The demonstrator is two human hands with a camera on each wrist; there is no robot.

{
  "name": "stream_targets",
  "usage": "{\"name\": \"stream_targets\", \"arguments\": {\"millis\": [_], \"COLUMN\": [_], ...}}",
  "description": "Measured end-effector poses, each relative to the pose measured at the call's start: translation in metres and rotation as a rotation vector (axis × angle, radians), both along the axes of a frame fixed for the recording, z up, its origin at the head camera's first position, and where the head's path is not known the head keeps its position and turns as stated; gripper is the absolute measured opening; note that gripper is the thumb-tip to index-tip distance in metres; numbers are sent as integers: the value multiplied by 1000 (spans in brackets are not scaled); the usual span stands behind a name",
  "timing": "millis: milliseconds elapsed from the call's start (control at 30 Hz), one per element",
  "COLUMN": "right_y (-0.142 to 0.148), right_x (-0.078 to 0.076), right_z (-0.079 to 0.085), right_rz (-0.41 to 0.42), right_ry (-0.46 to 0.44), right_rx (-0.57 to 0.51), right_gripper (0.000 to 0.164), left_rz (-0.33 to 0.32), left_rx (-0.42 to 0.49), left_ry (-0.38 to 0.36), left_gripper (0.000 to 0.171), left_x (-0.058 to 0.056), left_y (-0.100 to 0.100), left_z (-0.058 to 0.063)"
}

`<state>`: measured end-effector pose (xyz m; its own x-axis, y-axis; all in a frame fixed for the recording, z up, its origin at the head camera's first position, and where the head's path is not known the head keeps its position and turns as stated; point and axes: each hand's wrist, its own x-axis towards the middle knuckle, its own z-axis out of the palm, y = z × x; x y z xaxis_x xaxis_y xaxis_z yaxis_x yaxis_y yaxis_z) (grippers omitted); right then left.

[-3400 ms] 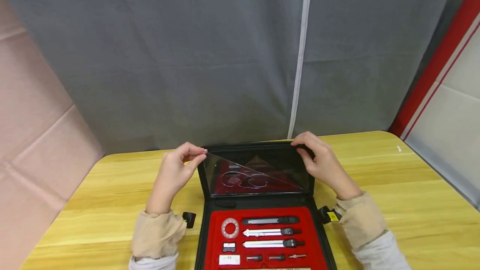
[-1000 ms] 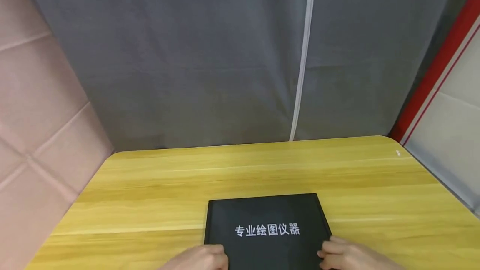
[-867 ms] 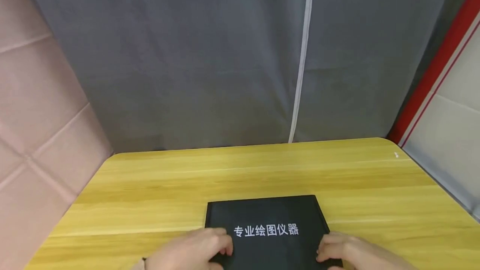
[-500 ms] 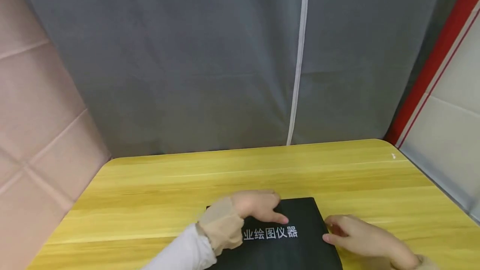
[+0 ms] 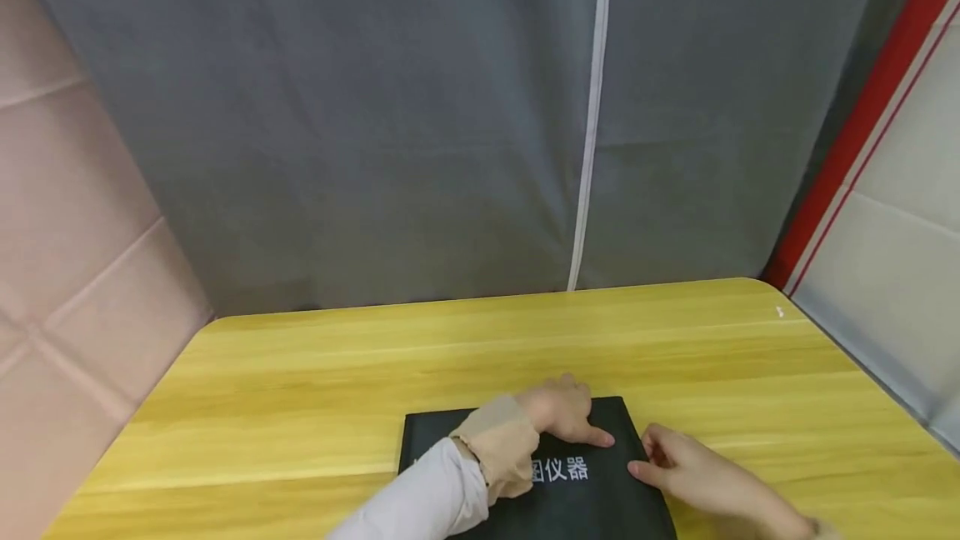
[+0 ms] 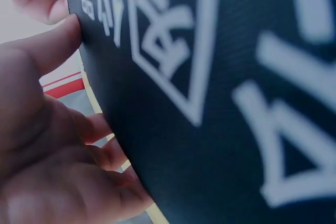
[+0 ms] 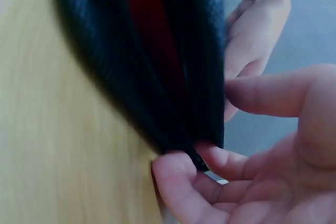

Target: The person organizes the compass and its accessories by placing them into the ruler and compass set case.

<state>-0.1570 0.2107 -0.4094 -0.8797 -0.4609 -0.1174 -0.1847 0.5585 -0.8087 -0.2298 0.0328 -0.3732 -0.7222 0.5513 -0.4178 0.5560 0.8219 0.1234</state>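
Observation:
A black drawing instrument case [image 5: 592, 500] with white characters lies on the table, its lid down. In the right wrist view its side [image 7: 94, 45] gapes, with a strip of red interior [image 7: 149, 24] narrowing toward the corner. My left hand [image 5: 566, 411] reaches across the lid, thumb on top, fingers curled against the far edge, as the left wrist view also shows [image 6: 47, 129]. My right hand [image 5: 686, 469] grips the right edge: thumb against the lid, fingers [image 7: 176, 169] curled round the end of the opening. Whether a zipper pull sits between them is hidden.
The case lies on a yellow wood-grain table [image 5: 315, 373]. A grey curtain [image 5: 375, 148] hangs behind the far edge, with a pink padded wall [image 5: 82, 232] to the left and a white wall [image 5: 900, 215] to the right. A small white speck [image 5: 780, 312] lies near the back right corner.
Seconds ago the case stood open, both hands at a clear set square in its lid. The lid came down; my left hand then crossed to the far right corner, and my right slid up the edge.

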Motion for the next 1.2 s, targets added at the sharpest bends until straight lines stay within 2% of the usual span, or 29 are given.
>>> {"name": "stream_targets", "arguments": {"millis": [100, 167, 300, 400, 500, 567, 600, 733, 800, 867, 967, 1033, 1100, 1167, 1200], "right_y": [-3, -4, -6, -7, -8, -12, -14, -24, -28, -30, -32, -33, -33, -33, -33], "right_x": [2, 3, 7, 11, 15, 16, 16, 12, 10, 9, 10, 10, 9, 8, 7], "right_z": [1, 3, 11, 19, 26, 31, 33, 40, 41, 41, 38, 37, 37, 38, 39], "right_rz": [-9, -20, -30, 7, 77, 85, 75, -17, -59, -108, -209, -281, -333, -376, -392], "right_ry": [-36, -76, -159, -195, -221, -185, -137, 23, 35, 4, -41, -56, -71, -82, -89], "right_rx": [-40, -73, -196, -360, -560, -630, -637, -594, -598, -614, -633, -658, -690, -718, -725], "right_gripper": [23, 23, 23, 25, 24, 23, 25, 38, 43, 42, 40, 38, 39, 41, 42], "left_rz": [-7, -28, -13, 0, -47, -93, -106, -149, -150, -135, -120, -111, -149, -242, -278], "left_rx": [37, 103, 251, 311, 333, 347, 352, 392, 398, 359, 218, 156, 118, 147, 159], "left_ry": [-44, -103, -251, -336, -383, -407, -419, -491, -514, -453, -179, -12, 125, 299, 417], "left_gripper": [73, 72, 67, 58, 51, 50, 50, 48, 48, 47, 56, 71, 86, 85, 81], "left_x": [-2, -5, -9, -11, -14, -17, -18, -24, -25, -20, 3, 27, 56, 84, 97], "left_y": [-2, -6, -14, -17, -17, -17, -18, -20, -20, -20, -27, -38, -55, -74, -83], "left_z": [0, 1, 8, 16, 29, 38, 43, 54, 56, 59, 70, 76, 76, 64, 55]}}
